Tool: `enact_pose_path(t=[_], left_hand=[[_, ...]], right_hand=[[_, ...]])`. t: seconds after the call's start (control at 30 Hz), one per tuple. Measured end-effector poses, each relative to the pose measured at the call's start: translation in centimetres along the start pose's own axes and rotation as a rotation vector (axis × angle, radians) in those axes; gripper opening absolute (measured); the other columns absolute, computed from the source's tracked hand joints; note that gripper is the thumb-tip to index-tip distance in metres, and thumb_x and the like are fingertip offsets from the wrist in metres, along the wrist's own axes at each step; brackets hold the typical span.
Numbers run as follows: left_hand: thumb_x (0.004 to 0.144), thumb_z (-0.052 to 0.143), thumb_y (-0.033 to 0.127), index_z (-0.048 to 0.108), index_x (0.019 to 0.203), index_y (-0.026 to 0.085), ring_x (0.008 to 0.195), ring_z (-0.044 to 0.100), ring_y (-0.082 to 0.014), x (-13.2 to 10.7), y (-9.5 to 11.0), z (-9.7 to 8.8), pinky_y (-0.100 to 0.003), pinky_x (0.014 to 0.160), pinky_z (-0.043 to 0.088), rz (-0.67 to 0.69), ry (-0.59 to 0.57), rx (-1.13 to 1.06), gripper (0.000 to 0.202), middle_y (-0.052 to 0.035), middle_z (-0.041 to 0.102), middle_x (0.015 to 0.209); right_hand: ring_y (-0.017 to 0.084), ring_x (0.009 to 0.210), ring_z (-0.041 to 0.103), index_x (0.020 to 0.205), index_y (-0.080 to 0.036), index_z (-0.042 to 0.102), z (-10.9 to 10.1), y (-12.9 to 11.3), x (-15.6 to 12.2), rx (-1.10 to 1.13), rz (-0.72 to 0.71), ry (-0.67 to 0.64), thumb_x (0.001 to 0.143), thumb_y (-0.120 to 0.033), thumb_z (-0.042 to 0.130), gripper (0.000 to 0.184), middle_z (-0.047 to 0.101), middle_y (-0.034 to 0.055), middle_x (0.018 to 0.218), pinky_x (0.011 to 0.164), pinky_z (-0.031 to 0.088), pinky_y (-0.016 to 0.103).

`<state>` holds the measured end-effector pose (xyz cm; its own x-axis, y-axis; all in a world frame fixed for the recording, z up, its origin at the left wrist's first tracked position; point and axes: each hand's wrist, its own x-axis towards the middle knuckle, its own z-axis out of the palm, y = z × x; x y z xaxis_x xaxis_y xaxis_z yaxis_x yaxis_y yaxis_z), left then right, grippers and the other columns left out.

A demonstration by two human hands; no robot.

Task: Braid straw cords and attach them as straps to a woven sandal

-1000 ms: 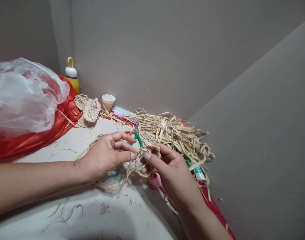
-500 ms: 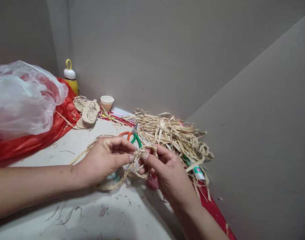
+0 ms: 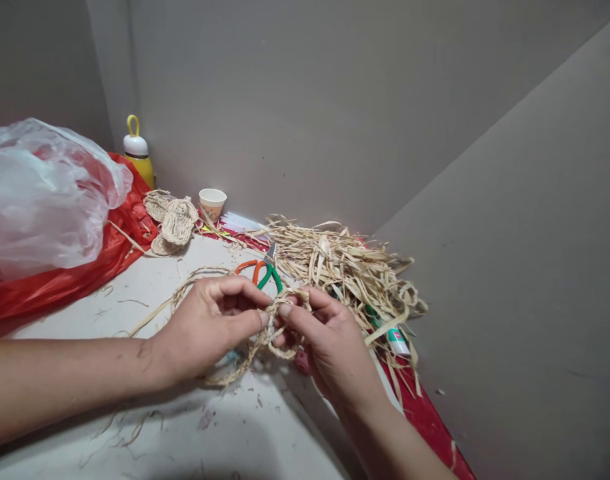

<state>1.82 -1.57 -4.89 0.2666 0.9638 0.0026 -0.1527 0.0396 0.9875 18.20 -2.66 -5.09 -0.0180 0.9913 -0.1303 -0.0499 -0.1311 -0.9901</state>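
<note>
A braided straw cord loops over the white table in front of me. My left hand pinches the cord between thumb and fingers. My right hand pinches the same cord just to the right, its fingertips almost touching the left ones. One strand of the cord trails away to the left behind my left hand. Just beyond my fingers lie pliers with orange and green handles.
A heap of loose straw strips lies at the right. Woven straw pieces, a paper cup and a yellow bottle stand at the back. Clear plastic over a red bag fills the left. A small tube lies by the straw.
Both hands have shifted slightly left and closer together on the cord. The view has drifted a little.
</note>
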Motion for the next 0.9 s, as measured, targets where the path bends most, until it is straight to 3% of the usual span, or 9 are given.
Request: enact_pose_path(t=[0.23, 0.43, 0.63, 0.8, 0.9], left_hand=[[0.067, 0.074, 0.016, 0.065, 0.072, 0.016, 0.064, 0.058, -0.0106, 0.3, -0.7, -0.2, -0.022, 0.064, 0.048, -0.015, -0.031, -0.027, 0.01, 0.003, 0.064, 0.066], [0.068, 0.075, 0.021, 0.063, 0.076, 0.016, 0.068, 0.06, -0.0119, 0.6, -0.7, -0.6, -0.023, 0.065, 0.047, -0.044, -0.029, -0.01, 0.015, 0.0015, 0.065, 0.072], [0.066, 0.074, 0.02, 0.063, 0.074, 0.016, 0.061, 0.054, -0.0101, 0.7, -0.2, -0.7, -0.022, 0.058, 0.042, -0.032, 0.011, 0.068, 0.014, 0.0021, 0.062, 0.069], [0.068, 0.072, 0.019, 0.063, 0.077, 0.016, 0.066, 0.054, -0.0103, 0.8, -0.2, -0.8, -0.022, 0.061, 0.042, -0.027, 0.02, 0.082, 0.013, 0.001, 0.063, 0.074], [0.068, 0.071, 0.019, 0.063, 0.077, 0.016, 0.065, 0.053, -0.01, 0.8, -0.1, -0.9, -0.022, 0.061, 0.042, -0.02, 0.027, 0.083, 0.013, 0.0016, 0.062, 0.072]], right_hand=[[0.01, 0.047, 0.06, 0.071, -0.019, 0.056, 0.4, -0.1, -0.1, 0.01, 0.017, -0.008, 0.068, -0.032, 0.078, 0.025, 0.056, -0.0067, 0.057, 0.039, 0.04, 0.016], [0.012, 0.051, 0.061, 0.075, -0.018, 0.061, 0.0, -0.8, 0.0, -0.033, 0.062, -0.117, 0.066, -0.034, 0.08, 0.027, 0.063, -0.0022, 0.057, 0.042, 0.043, 0.017], [0.01, 0.052, 0.055, 0.087, -0.021, 0.064, -0.8, -1.2, 0.1, -0.092, -0.044, 0.023, 0.072, -0.039, 0.077, 0.027, 0.065, -0.0012, 0.068, 0.047, 0.045, 0.02], [0.01, 0.052, 0.051, 0.076, -0.023, 0.064, -1.2, -2.1, -0.6, -0.189, -0.388, 0.327, 0.076, -0.036, 0.074, 0.017, 0.055, -0.0026, 0.064, 0.046, 0.046, 0.021], [0.01, 0.047, 0.048, 0.077, -0.023, 0.065, -1.3, -2.7, -1.1, -0.24, -0.379, 0.303, 0.075, -0.037, 0.075, 0.017, 0.055, -0.0024, 0.063, 0.04, 0.044, 0.022]])
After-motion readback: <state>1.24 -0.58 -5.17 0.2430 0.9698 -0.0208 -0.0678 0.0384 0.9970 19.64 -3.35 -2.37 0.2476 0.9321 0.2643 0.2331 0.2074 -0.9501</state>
